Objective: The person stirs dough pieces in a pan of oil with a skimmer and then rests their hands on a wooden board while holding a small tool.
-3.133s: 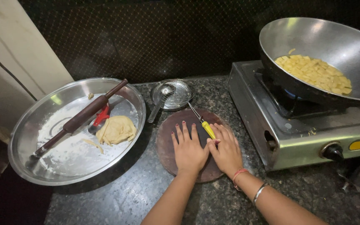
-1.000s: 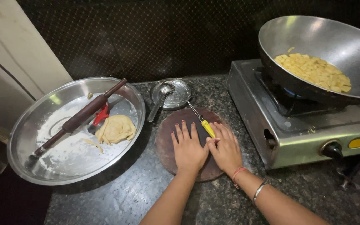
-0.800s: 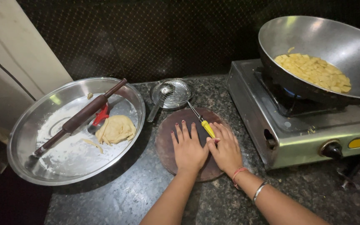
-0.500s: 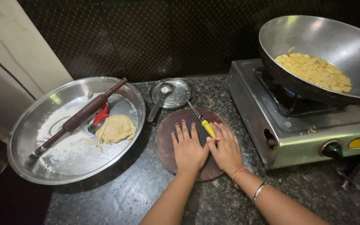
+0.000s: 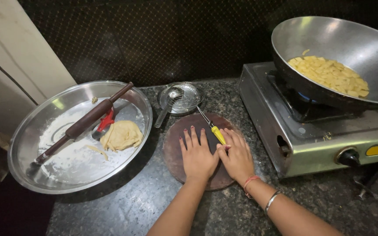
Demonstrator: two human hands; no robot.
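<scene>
My left hand (image 5: pixel 197 156) lies flat, fingers spread, on a round dark wooden board (image 5: pixel 176 150) on the counter. My right hand (image 5: pixel 237 156) rests flat beside it on the same board, thumb touching the left hand. Neither hand holds anything. A yellow-handled tool (image 5: pixel 215 132) lies on the board just beyond my fingertips, its metal end pointing toward a small wire-mesh skimmer (image 5: pixel 184 98). Whatever is under my palms is hidden.
A wide steel tray (image 5: pixel 27 144) on the left holds flour, a dough lump (image 5: pixel 121 135), a dark rolling pin (image 5: pixel 84 123) and a red-handled tool (image 5: pixel 106 121). On the right a steel gas stove (image 5: pixel 316 140) carries a wok (image 5: pixel 329 48) of yellow pieces (image 5: pixel 329 76).
</scene>
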